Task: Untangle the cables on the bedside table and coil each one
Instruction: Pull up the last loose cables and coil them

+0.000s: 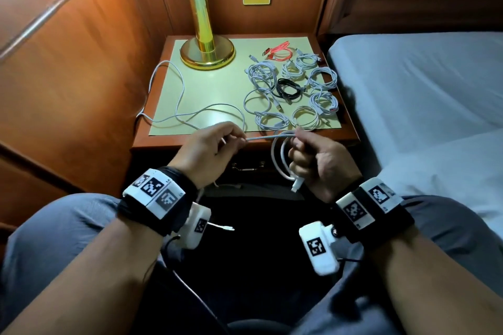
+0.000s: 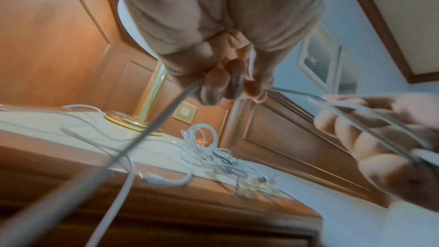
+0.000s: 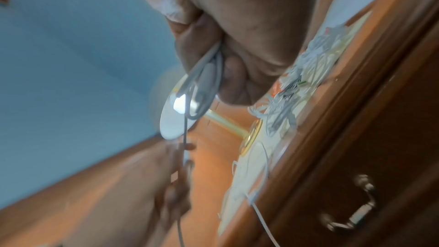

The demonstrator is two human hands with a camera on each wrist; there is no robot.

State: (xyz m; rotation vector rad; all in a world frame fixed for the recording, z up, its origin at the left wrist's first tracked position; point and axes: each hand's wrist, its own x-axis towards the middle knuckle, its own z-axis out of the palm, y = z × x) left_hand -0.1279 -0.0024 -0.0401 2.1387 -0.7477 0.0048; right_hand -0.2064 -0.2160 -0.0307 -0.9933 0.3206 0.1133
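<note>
Coiling white cable [image 1: 268,138] at lower centre: right hand [image 1: 317,160] grasping loops, left hand [image 1: 209,149] pinching slack (next: wrap again).

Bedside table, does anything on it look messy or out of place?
Yes. One white cable sprawls uncoiled across the table, drooping over its left edge, while the coils sit at right. The left hand and right hand hold it mid-coiling.

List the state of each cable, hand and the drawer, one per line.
White cable: partly coiled, rest trailing loose on the table.
Left hand: pinches the white cable.
Right hand: holds the loops.
Other white cables: mostly coiled.
Black cable: coiled.
Red cable: coiled.
Drawer: closed.
</note>
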